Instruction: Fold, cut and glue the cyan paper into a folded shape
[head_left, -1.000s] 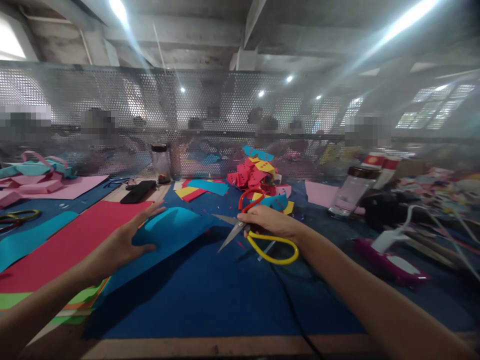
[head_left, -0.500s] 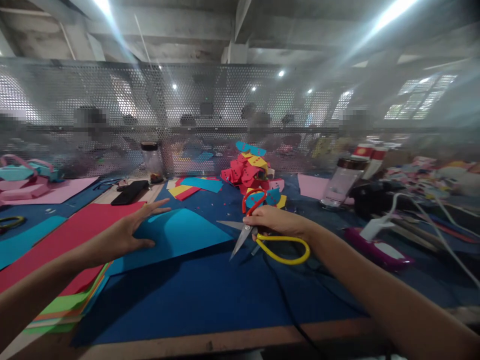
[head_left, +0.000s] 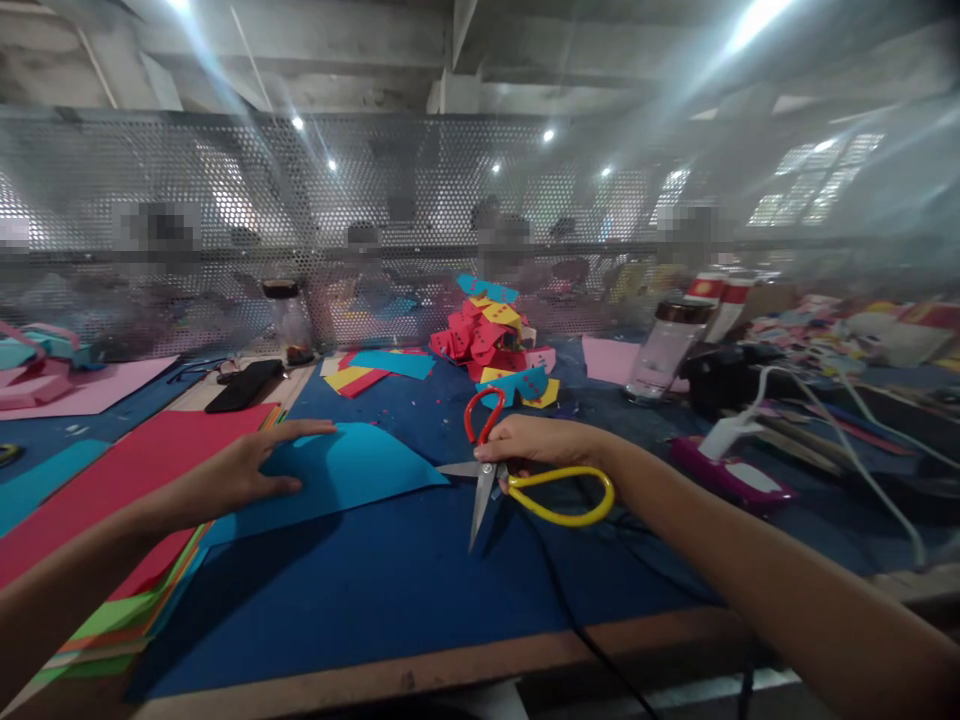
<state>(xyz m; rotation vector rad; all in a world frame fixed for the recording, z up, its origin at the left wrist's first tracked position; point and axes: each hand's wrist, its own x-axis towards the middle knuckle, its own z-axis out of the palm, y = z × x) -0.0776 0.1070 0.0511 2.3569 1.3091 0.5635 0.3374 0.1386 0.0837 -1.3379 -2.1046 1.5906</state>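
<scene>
Scissors [head_left: 486,470] with one red and one yellow handle are held in my right hand [head_left: 529,443], blades spread. One blade reaches the right corner of a blue sheet [head_left: 352,470], which lies bent on the blue table. My left hand [head_left: 251,470] rests at that sheet's left part, fingers spread, holding nothing. Beneath my left forearm lies a stack of coloured paper [head_left: 142,600] with a red sheet [head_left: 172,460] on top. Behind the scissors stands a pile of red, yellow and blue cut pieces [head_left: 491,335].
A black phone [head_left: 244,386] and a jar [head_left: 289,325] stand at back left. Cut strips [head_left: 382,365] lie mid-back. To the right are a clear bottle [head_left: 667,350], a purple power strip [head_left: 731,475] and cables. A perforated screen [head_left: 420,180] rises behind; people show dimly through it.
The scissors have turned, their lower blade now pointing more straight down, and the other blade has met the sheet's right corner. The whole view has shifted slightly.
</scene>
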